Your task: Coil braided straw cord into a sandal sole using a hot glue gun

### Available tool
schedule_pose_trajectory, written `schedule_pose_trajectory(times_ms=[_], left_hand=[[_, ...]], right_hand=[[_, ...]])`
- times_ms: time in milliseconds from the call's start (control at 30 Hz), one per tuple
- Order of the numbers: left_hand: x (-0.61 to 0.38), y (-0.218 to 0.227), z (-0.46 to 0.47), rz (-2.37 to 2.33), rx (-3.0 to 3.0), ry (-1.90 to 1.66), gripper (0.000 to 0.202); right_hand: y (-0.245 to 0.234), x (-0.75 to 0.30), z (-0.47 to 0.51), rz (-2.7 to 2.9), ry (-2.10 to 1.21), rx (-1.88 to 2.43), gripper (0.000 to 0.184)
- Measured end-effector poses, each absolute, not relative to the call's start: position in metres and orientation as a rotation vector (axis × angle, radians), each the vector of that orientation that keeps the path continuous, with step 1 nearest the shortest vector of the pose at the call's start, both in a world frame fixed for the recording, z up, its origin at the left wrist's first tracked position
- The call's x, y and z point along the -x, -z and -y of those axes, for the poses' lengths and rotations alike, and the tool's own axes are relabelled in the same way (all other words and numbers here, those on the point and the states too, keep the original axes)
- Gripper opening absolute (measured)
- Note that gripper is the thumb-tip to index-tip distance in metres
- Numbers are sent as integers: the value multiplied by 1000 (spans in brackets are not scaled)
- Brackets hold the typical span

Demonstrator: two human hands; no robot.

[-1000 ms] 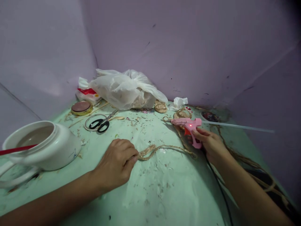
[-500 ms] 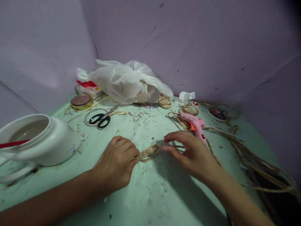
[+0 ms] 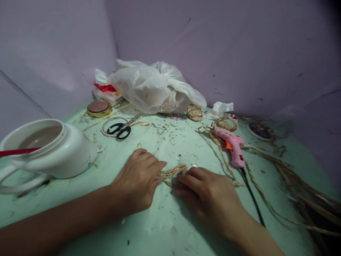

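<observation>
A small band of braided natural-fibre cord [image 3: 172,171] is between my two hands, low over the pale green table. My left hand [image 3: 140,177] grips its left end, thumb and forefinger closed round it. At its right end is my right hand [image 3: 207,192], fingers bent down and touching the lower strand; the fingertips are partly hidden and blurred. To the right of that hand lies a pink glue gun [image 3: 231,142] with an orange trigger and a lit red light, nozzle pointing left, resting by a coil of braided cord [image 3: 225,124].
Black-handled scissors [image 3: 124,128] lie over a ring at the left, near a round tin [image 3: 99,107]. A white pot [image 3: 77,156] tilts on its side at far left. Behind stands a plastic bag [image 3: 154,89]. Loose fibre strands [image 3: 287,167] and a black cable [image 3: 253,195] run along the right.
My right hand has come down and closed in on the band's right end. My left thumb and forefinger have shifted on its left end. The view has turned slightly left.
</observation>
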State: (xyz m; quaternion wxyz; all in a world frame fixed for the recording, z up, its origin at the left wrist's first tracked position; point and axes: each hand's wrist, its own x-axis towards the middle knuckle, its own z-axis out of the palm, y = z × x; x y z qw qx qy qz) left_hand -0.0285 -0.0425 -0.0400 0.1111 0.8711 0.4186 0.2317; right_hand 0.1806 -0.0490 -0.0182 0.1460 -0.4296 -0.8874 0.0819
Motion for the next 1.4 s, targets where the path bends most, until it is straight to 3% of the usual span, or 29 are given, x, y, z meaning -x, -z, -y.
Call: schedule_pose_trajectory(times_ms=[400, 867, 1400], left_hand=[[27, 34, 41, -1222, -2528, -614, 19], [25, 31, 39, -1127, -2551, -673, 19], [27, 31, 36, -1082, -2556, -691, 19]], right_hand=[[33, -173, 52, 2303, -27, 1166, 18], [42, -170, 52, 2206, -49, 1258, 20], [41, -167, 48, 2220, 240, 1485, 20]])
